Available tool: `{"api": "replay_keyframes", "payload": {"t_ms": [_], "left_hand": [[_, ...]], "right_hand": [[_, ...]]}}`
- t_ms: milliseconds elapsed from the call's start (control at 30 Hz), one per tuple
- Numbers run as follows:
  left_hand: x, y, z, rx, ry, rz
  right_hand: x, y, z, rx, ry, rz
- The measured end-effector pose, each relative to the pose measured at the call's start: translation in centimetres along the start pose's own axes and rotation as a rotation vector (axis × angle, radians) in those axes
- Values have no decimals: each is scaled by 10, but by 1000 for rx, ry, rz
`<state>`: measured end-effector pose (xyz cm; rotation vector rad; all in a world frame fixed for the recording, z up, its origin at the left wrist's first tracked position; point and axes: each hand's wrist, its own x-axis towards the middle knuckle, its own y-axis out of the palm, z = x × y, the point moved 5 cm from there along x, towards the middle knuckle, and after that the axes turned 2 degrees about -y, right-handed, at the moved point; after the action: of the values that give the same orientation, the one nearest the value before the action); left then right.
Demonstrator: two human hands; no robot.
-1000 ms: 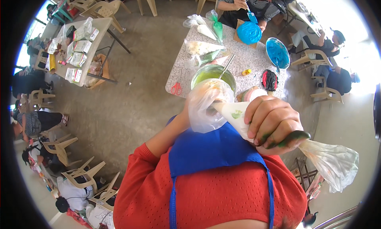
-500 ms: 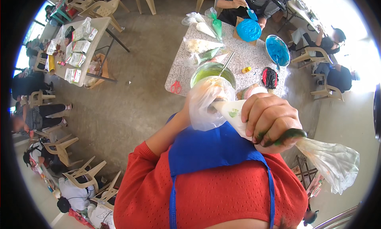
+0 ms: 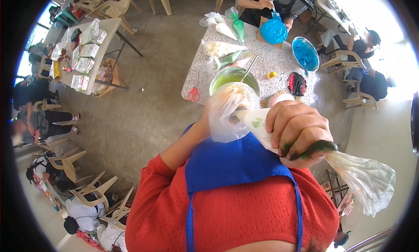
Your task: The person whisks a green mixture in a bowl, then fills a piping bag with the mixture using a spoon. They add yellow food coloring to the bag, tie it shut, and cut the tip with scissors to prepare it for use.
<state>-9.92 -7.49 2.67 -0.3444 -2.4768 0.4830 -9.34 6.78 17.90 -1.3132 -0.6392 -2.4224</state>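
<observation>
My right hand (image 3: 301,132) is closed around a clear piping bag (image 3: 257,123) smeared with white and green icing; its twisted loose tail (image 3: 364,182) hangs out past my fist to the right. My left hand (image 3: 209,121) is mostly hidden behind a second clear plastic bag (image 3: 229,114), which it holds up against the tip of the piping bag. Both hands are raised close to my chest, above a metal bowl of green icing (image 3: 233,77) with a spoon in it on the speckled table (image 3: 270,62).
The table also carries several filled piping bags (image 3: 222,47), red scissors (image 3: 193,94), a blue-iced cake (image 3: 273,31), a bowl of blue icing (image 3: 305,53) and a red-and-black piece (image 3: 297,84). Another person (image 3: 270,1) ices the cake. Plastic chairs and seated people surround the area.
My hands and the two bags have shifted only slightly. The person at the far side keeps working on the blue cake.
</observation>
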Motion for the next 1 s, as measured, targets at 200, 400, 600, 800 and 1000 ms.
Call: {"api": "replay_keyframes", "payload": {"t_ms": [200, 400, 600, 800, 1000], "left_hand": [[3, -2, -4, -12, 7, 8], [-2, 2, 1, -26, -22, 21], [-6, 5, 7, -108, -85, 45], [-4, 5, 6, -107, -84, 43], [-1, 4, 4, -48, -42, 48]], "right_hand": [[-2, -1, 1, 5, 16, -35], [-5, -1, 1, -8, 33, -66], [-5, -1, 1, -5, 26, -65], [-5, -2, 1, -2, 28, -85], [-4, -3, 1, 0, 20, -102]]}}
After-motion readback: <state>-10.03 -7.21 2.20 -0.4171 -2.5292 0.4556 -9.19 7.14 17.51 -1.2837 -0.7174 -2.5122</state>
